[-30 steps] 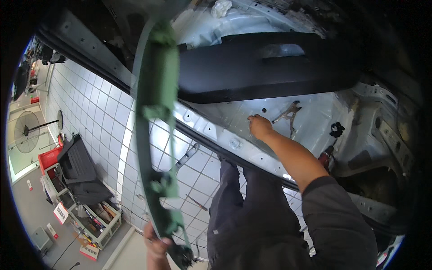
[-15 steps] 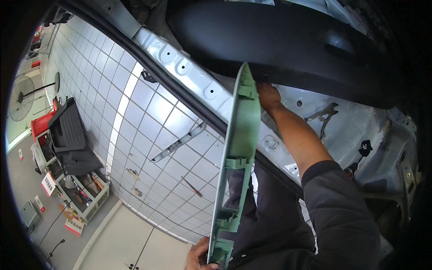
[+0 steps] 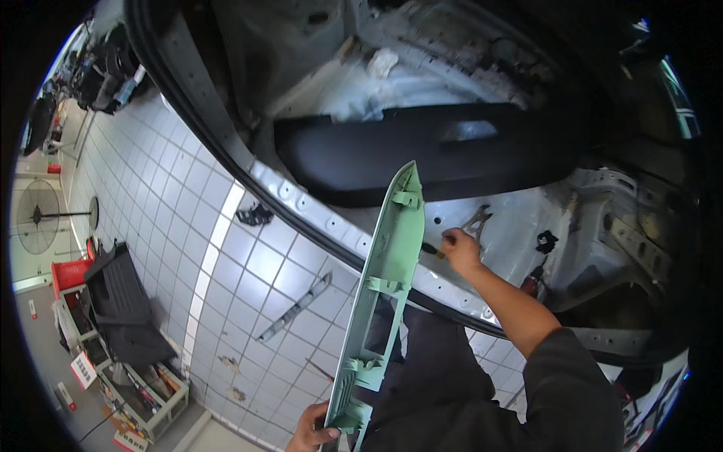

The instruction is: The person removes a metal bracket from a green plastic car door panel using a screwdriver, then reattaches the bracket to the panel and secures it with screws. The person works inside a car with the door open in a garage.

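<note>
My left hand (image 3: pixel 310 429) is closed around the lower end of a long light-green plastic trim panel (image 3: pixel 403 235). Clip brackets line the panel's inner side, and its pointed tip rises toward the car body. To its right, my right hand (image 3: pixel 462 250) pinches a small item (image 3: pixel 432 249) with a dark end and a yellowish part, too small to name surely. That hand is over the bare metal floor of the car's opening. Just beyond its fingers lie metal tools (image 3: pixel 479 217) that look like wrenches. Farther in rests a large black panel (image 3: pixel 392 151).
A black rubber seal (image 3: pixel 331 247) runs along the sill of the opening. On the tiled floor lie a metal strip (image 3: pixel 295 307) and a black part (image 3: pixel 254 215). At left stand a tool cart (image 3: pixel 169 407), black trim pieces (image 3: pixel 120 290) and a fan (image 3: pixel 38 215).
My right hand has come out from the black panel's edge, now with a small item in its fingers. The view has shifted to show more of the car's interior. My left hand keeps the green panel.
</note>
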`<act>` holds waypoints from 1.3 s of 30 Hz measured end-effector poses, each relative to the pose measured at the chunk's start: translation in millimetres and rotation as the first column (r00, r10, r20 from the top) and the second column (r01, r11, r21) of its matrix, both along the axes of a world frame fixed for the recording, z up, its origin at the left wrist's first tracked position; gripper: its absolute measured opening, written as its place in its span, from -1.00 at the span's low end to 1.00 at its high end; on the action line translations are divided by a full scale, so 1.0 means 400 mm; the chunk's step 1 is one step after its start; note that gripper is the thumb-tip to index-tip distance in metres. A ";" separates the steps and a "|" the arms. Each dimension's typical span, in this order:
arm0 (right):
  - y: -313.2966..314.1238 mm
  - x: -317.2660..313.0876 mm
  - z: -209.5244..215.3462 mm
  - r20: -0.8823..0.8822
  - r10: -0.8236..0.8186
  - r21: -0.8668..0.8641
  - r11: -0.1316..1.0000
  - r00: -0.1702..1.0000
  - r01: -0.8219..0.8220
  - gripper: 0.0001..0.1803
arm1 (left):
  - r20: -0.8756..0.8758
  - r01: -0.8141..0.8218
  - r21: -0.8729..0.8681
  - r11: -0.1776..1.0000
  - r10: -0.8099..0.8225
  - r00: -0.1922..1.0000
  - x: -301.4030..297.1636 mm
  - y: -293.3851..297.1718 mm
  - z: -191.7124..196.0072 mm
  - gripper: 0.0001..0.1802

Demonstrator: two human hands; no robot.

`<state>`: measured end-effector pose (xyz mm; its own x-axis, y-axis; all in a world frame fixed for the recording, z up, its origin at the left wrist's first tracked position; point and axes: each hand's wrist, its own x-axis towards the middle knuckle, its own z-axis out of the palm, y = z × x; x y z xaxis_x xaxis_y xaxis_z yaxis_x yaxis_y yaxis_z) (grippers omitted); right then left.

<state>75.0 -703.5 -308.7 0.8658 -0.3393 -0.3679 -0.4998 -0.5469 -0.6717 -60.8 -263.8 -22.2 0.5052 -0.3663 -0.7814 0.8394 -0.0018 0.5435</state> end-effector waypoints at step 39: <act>0.020 -0.081 1.034 0.717 -0.134 -0.081 0.959 0.684 0.273 -0.85 | 0.330 0.537 -0.235 0.810 -0.453 0.828 0.209 -0.009 0.078 -0.29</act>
